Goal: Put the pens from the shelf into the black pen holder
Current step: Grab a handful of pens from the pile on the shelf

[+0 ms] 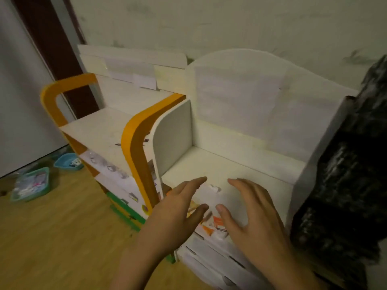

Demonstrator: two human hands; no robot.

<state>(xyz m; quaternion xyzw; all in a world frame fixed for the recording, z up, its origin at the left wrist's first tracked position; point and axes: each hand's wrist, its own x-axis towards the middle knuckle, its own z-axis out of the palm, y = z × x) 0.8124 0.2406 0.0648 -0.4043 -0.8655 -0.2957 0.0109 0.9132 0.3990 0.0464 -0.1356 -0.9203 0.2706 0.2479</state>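
The white shelf [230, 164] stands against the wall, its upper compartment open to the front, with a curved white side panel on its left and a rounded back board rising behind it. No pen can be made out on it in this blurred view, and whether the black pen holder is anywhere in sight cannot be told. Both hands hover over the front edge of that compartment, palms down. The left hand [178, 208] reaches in from the lower left with its fingers [196, 182] straight and slightly spread, holding nothing. The right hand [251, 212] lies just beside it, thumb towards the left hand, fingers likewise extended and relaxed, holding nothing. Between and beneath the two hands, colourful stickers [209, 225] in orange and white cover the shelf's front face. To the left stands a second shelf unit with orange trim [136, 139]. A dark, glossy black mass [345, 185] presses against the white shelf's right side; what it is cannot be told. On the wooden floor [52, 237] at far left sit two teal baskets [31, 187], well apart from the hands.
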